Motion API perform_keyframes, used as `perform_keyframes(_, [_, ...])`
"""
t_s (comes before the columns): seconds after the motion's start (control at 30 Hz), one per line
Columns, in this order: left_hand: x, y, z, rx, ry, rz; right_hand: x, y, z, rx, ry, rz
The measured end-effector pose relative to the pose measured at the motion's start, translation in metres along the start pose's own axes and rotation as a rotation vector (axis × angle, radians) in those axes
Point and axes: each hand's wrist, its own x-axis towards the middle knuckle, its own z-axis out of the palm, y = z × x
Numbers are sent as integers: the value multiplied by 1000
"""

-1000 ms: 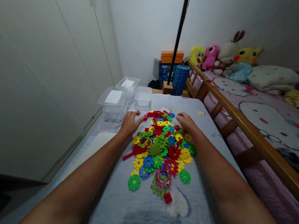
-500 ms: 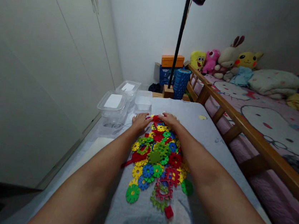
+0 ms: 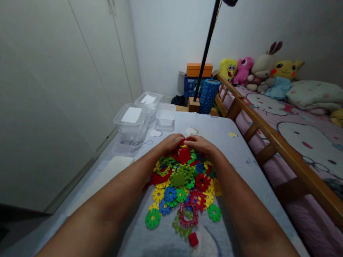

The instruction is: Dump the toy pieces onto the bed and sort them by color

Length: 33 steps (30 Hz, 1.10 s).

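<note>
A heap of toothed plastic building discs [image 3: 179, 179] in red, yellow, green and blue lies on the cloth-covered surface. At its far end, my left hand [image 3: 171, 142] curves around the left side, fingers extended and resting against the pieces. My right hand [image 3: 200, 144] mirrors it from the right, its fingertips meeting or nearly meeting those of the left. Both hands look open and cupped, with part of the heap hidden behind them. Closer to me are a pink-red square frame [image 3: 180, 214], a green disc [image 3: 153, 219] and a small red cube [image 3: 193, 239].
Clear plastic boxes [image 3: 130, 117] with lids stand at the back left, beside an open clear container [image 3: 165, 121]. A pale flat board [image 3: 114, 170] lies left of my forearm. Along the right runs a wooden bed rail [image 3: 276, 146]. A black pole [image 3: 206, 46] rises behind the surface.
Both hands have drawn toward me and toward each other, closing around the far end of the heap. The pieces there have been pulled nearer and bunched up.
</note>
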Motion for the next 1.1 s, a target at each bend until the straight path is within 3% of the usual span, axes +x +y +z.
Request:
perform_keyframes(0.17, [-29, 22, -5, -153, 49, 109, -40, -14, 5, 124, 7, -81])
perform_keyframes(0.3, [-60, 43, -7, -156, 21, 197, -78, -27, 6, 87, 78, -152])
perform_keyframes(0.4, [-85, 58, -7, -137, 28, 293, -106, -22, -2, 49, 242, -130])
perform_keyframes(0.53, [-114, 69, -8, -30, 24, 289, -130, 15, -18, -71, 541, 24])
perform_keyframes(0.63, [-136, 64, -12, 68, 23, 186, -135, 51, -20, -228, 708, 134])
perform_keyframes(0.77, [-174, 42, -17, 181, -38, 71, -129, 79, -5, -392, 690, 230])
perform_keyframes(0.97, [-227, 5, -3, 307, -143, -19, -120, 74, 19, -482, 549, 80])
perform_keyframes(1.1, [-233, -5, 13, 322, -125, -60, -120, 67, 23, -354, 539, 11])
